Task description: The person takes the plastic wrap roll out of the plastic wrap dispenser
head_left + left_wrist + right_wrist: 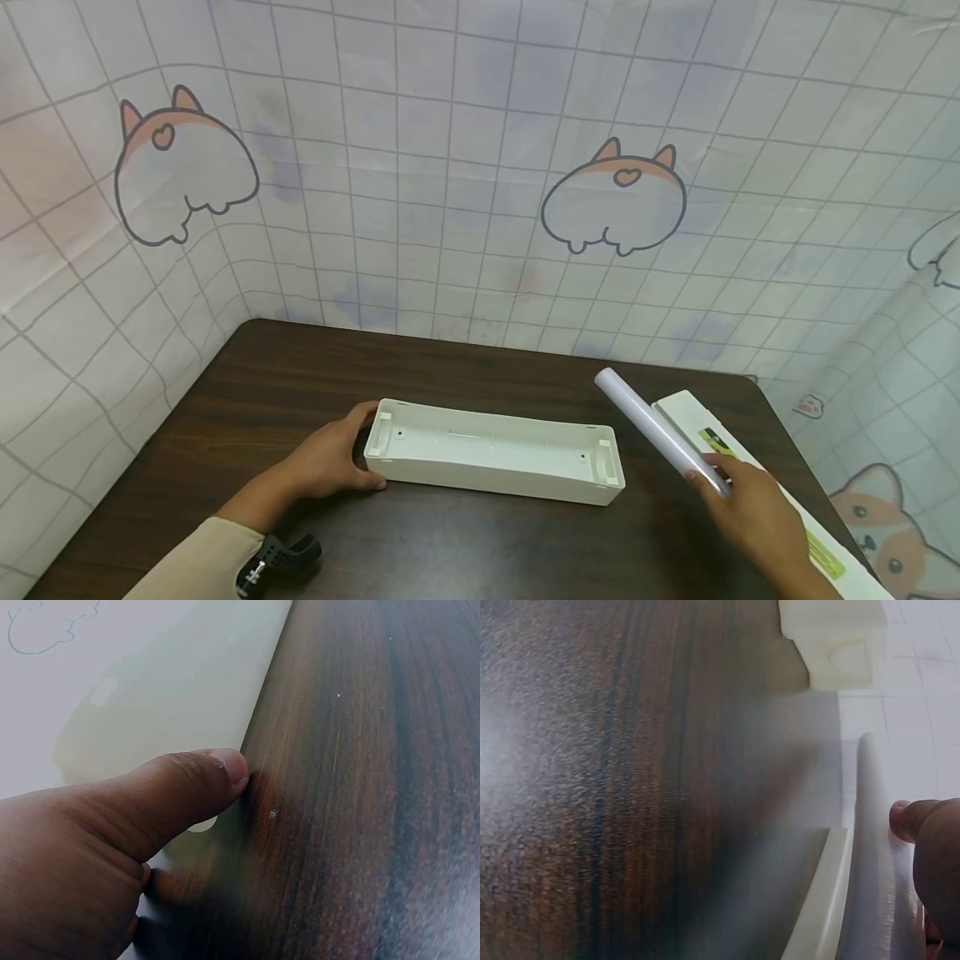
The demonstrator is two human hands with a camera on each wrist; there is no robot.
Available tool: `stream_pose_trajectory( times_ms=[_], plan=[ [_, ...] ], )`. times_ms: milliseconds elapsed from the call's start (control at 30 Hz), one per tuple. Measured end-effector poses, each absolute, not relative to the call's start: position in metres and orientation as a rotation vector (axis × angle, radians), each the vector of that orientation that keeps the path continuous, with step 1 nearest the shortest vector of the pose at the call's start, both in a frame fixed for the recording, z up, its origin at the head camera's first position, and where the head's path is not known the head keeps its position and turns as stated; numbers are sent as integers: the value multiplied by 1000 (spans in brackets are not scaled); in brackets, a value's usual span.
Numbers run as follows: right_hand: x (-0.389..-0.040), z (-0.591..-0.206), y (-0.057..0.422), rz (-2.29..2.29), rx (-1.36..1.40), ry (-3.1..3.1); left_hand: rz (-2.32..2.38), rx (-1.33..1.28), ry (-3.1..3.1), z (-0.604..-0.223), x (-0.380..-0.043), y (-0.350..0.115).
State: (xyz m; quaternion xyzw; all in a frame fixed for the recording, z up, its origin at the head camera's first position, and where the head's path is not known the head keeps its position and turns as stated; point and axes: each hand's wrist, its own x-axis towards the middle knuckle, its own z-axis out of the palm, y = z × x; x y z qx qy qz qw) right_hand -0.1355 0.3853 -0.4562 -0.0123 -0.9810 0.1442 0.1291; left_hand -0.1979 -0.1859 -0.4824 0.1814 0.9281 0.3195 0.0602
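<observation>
A long white plastic box (491, 475) lies open side up on the dark table, with brackets inside both ends. My left hand (330, 454) grips its left end, the thumb at the front corner. The left wrist view shows that thumb (202, 780) pressed on the box's lower edge. My right hand (757, 508) holds a shiny, translucent roll of plastic film (648, 421) by its near end. The roll slants to the far left, apart from the box. Close by that hand lies a long white lid-like piece (678, 408) with green labels.
The dark wooden table (465, 550) ends at a white grid-patterned curtain (450, 208) behind and at both sides. A black band (277, 562) sits on the left wrist, below a beige sleeve (202, 567).
</observation>
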Motion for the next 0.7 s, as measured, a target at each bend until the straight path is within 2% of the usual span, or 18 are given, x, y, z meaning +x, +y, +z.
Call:
stream_pose_trajectory(
  times_ms=[700],
  plan=[
    [-135,-467,386,387,-138,-2884,969,555,2807,-484,-199,-186]
  ],
)
